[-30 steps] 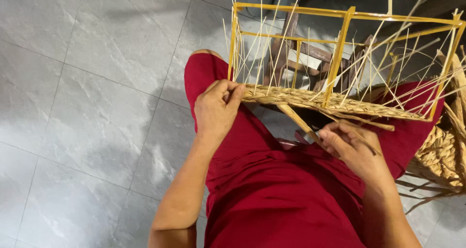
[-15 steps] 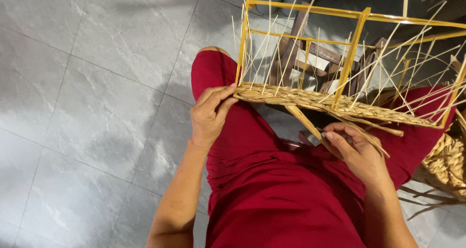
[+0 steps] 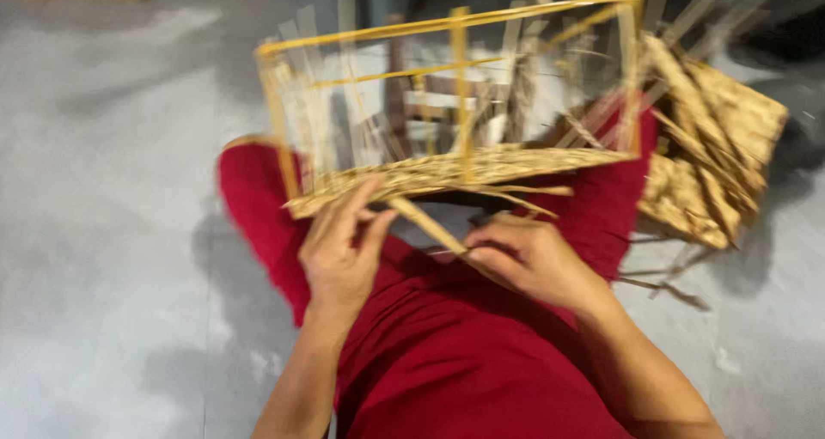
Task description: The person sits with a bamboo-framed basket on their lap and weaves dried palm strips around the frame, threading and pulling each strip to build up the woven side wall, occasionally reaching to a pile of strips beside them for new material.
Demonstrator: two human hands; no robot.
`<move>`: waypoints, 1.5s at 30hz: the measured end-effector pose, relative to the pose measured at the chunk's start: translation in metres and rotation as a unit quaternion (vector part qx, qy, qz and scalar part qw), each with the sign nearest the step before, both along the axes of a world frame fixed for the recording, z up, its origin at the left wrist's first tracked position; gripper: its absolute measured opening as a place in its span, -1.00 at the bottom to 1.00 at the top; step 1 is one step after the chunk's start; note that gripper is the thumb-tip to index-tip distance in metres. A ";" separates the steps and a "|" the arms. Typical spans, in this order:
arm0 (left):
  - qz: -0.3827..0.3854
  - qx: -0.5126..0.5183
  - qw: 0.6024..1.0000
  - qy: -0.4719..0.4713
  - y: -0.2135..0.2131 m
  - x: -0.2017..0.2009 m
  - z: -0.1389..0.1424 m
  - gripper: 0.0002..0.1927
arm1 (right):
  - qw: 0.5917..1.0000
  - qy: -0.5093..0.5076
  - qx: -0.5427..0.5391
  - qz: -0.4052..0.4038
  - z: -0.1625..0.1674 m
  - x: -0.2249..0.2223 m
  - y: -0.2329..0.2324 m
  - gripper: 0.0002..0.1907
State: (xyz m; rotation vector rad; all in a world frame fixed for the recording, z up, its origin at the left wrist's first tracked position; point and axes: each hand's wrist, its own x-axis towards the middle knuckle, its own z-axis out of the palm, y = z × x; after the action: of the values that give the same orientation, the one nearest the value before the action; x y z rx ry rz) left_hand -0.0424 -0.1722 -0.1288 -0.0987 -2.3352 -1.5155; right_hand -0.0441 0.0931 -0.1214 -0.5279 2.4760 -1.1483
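Half-woven basket frame (image 3: 455, 87) is propped on the red lap, its woven rim pinched by L hand (image 3: 339, 254) while a flat cane strip (image 3: 427, 225) is gripped by R hand (image 3: 524, 259) — strip could be snapped if bent too sharply.

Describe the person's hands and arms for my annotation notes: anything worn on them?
Both forearms are bare, with no sleeves in view. The left hand and right hand show no gloves; the blur is too strong to tell rings or a watch. Red clothing covers the lap.
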 end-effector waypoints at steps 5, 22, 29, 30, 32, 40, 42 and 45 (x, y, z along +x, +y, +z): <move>0.036 0.126 0.989 -0.067 0.041 -0.020 -0.026 -0.78 | 0.972 -0.075 -0.182 -0.131 0.023 0.008 0.079 -0.78; 0.024 0.126 0.991 -0.029 0.076 0.054 -0.049 -0.83 | 0.779 0.217 0.298 -0.507 -0.056 -0.059 0.267 -0.83; -0.076 0.099 0.992 -0.023 0.110 0.047 -0.022 -0.81 | 0.828 0.287 0.061 -0.478 -0.045 -0.039 0.297 -0.89; -0.102 0.091 0.990 -0.022 0.118 0.044 -0.018 -0.80 | 0.829 0.311 0.032 -0.463 -0.039 -0.034 0.299 -0.89; -0.155 0.074 0.984 -0.037 0.132 0.040 -0.010 -0.75 | 0.831 0.323 0.046 -0.450 -0.020 -0.019 0.300 -0.88; -0.306 0.286 0.882 -0.216 0.199 0.022 -0.001 -0.34 | 0.942 0.307 -0.009 -0.132 0.042 0.047 0.231 -0.81; -0.293 0.228 0.912 -0.175 0.202 0.023 -0.002 -0.64 | 0.954 0.283 -0.011 -0.096 0.035 0.050 0.210 -0.85; -0.242 0.150 0.949 -0.138 0.192 0.025 -0.009 -0.83 | 0.966 0.238 -0.039 -0.095 0.016 0.049 0.207 -0.78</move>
State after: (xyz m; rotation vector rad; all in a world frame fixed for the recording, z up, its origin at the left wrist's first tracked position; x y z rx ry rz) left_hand -0.0178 0.0193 -0.1374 -0.4352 -2.3625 -2.2352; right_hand 0.0051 0.2997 -0.1057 -0.6645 2.9529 -1.3223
